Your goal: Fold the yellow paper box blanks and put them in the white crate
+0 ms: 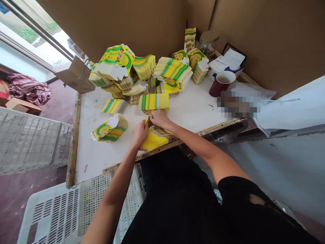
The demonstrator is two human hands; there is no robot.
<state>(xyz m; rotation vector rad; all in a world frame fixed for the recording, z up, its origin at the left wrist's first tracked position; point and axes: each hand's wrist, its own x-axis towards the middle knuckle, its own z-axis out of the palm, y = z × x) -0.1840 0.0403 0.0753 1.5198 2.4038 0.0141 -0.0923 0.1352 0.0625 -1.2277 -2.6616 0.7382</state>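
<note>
At least ten stacks of yellow-and-green cartons (109, 130) were visible, plus one maroon mug (220, 84), one lidded jar (207, 42), one pink strip (85, 168), one tabletop (98, 154).

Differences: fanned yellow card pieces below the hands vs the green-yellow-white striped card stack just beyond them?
The fanned yellow card pieces lie spread; the green-yellow-white striped card stack is compact. The fanned pieces show mostly yellow; the stack shows bands. The fanned pieces are nearer the camera than the stack. Both include yellow.
</note>
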